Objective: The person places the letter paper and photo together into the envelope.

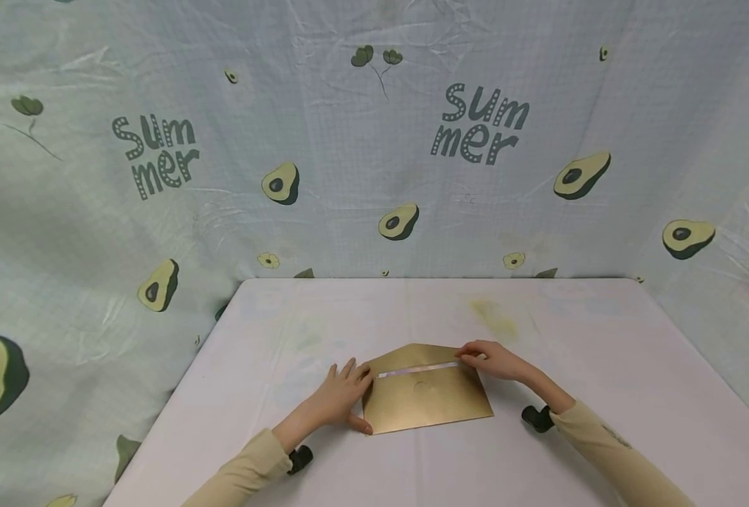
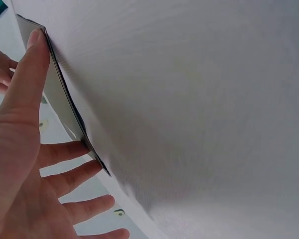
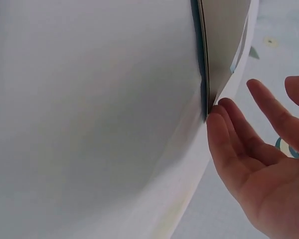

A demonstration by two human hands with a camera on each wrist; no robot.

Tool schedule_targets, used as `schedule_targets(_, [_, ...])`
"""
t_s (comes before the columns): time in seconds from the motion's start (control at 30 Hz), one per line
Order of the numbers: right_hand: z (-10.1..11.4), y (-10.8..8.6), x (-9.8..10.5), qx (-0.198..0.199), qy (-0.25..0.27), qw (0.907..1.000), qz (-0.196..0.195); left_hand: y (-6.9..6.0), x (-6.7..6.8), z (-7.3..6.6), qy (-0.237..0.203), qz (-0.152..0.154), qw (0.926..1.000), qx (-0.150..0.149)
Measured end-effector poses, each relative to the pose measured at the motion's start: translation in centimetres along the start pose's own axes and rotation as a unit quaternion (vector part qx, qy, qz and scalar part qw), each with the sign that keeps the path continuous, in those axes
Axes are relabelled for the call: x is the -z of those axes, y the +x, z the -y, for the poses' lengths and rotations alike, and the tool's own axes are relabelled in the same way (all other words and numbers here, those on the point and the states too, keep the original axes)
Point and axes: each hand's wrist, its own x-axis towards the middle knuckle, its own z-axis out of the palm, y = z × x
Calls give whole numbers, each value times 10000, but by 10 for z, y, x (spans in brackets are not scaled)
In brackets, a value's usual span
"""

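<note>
A gold envelope [image 1: 431, 398] lies on the table with its pointed flap [image 1: 412, 357] raised on the far side. A thin shiny strip [image 1: 419, 369] shows along its opening; what it belongs to is mostly hidden. My left hand [image 1: 339, 396] is spread along the envelope's left edge. Its thumb [image 2: 32, 64] touches the near corner, and two fingers touch farther up that edge. At the far right corner is my right hand [image 1: 491, 359]. There some loosely bent fingers [image 3: 222, 129] touch the envelope's edge, while the thumb stays apart.
A pale pinkish cloth covers the table [image 1: 602, 352], with a yellow stain [image 1: 495, 317] toward the back. Behind it hangs a curtain [image 1: 336, 127] printed with avocados and lettering. Black devices [image 1: 537, 418] sit under both wrists, beside beige sleeves [image 1: 615, 451].
</note>
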Motion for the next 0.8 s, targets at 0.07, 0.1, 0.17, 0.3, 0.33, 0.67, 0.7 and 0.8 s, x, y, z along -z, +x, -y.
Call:
schedule_targets(0.07, [1, -4, 1, 134, -71, 9999, -75, 0, 0, 1, 2, 22, 10000, -14])
schedule_targets(0.1, [1, -7, 1, 198, -95, 9997, -107, -1, 0, 1, -12, 32, 10000, -19])
schedule_targets(0.17, [2, -11, 2, 325, -102, 9993, -161, -1, 0, 1, -72, 55, 10000, -20])
schedule_targets(0.3, [3, -18, 4, 418, -104, 9988, -251, -2, -1, 3, -236, 84, 9997, -3])
schedule_targets(0.33, [3, -20, 4, 421, -102, 9987, -275, -2, -1, 3, -267, 76, 9996, -6])
schedule_targets(0.67, [-2, -39, 5, 277, -577, 9930, -993, -11, 4, 8, -875, -460, 9951, 14])
schedule_targets(0.7, [-3, -41, 5, 261, -639, 9915, -1103, -12, 5, 9, -917, -560, 9942, 48])
schedule_targets(0.8, [-4, -46, 5, 292, -929, 9844, -1464, -15, 7, 12, -965, -922, 9909, 171])
